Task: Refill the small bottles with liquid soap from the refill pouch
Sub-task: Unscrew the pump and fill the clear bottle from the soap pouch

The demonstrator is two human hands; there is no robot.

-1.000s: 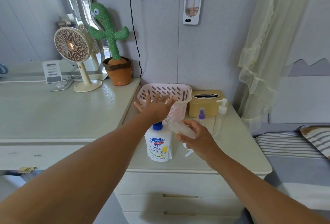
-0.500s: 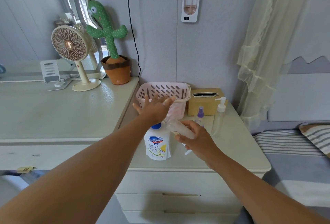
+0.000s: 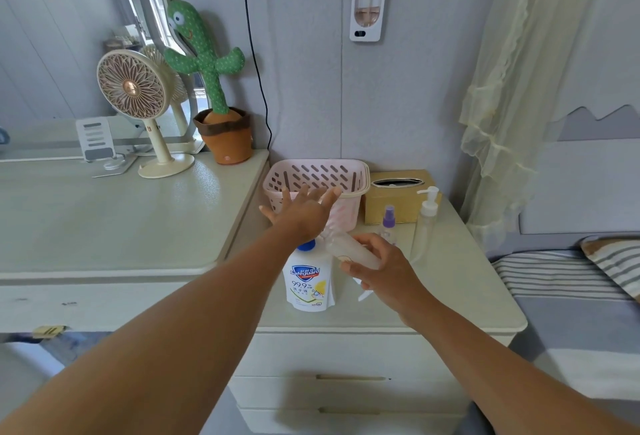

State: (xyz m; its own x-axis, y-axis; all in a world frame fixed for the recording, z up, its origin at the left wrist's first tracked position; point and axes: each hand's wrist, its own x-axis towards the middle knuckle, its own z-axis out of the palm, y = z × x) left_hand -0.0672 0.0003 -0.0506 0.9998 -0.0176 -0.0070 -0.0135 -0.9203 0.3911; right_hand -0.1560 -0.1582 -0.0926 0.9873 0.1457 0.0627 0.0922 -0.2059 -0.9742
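Observation:
A white refill pouch [image 3: 309, 282] with a blue cap stands upright on the low cabinet top [image 3: 450, 296]. My left hand [image 3: 303, 211] hovers just above its cap, fingers spread straight, holding nothing. My right hand [image 3: 379, 268] grips a small frosted clear bottle [image 3: 349, 249], tilted with its top pointing up-left toward the pouch cap. A small spray bottle with a purple top [image 3: 388, 223] and a clear pump bottle [image 3: 425, 223] stand behind my right hand. Something white [image 3: 365, 294] lies on the cabinet under my right hand; I cannot tell what it is.
A pink slotted basket [image 3: 317, 174] and a tan tissue box [image 3: 398, 195] sit against the wall behind the bottles. On the higher dresser to the left stand a fan [image 3: 136, 105], a phone stand [image 3: 95, 138] and a cactus toy [image 3: 216, 88]. A bed [image 3: 571, 282] lies to the right.
Both hands have stayed almost where they were. The view shifted slightly, and the bottle in my right hand keeps the same tilt.

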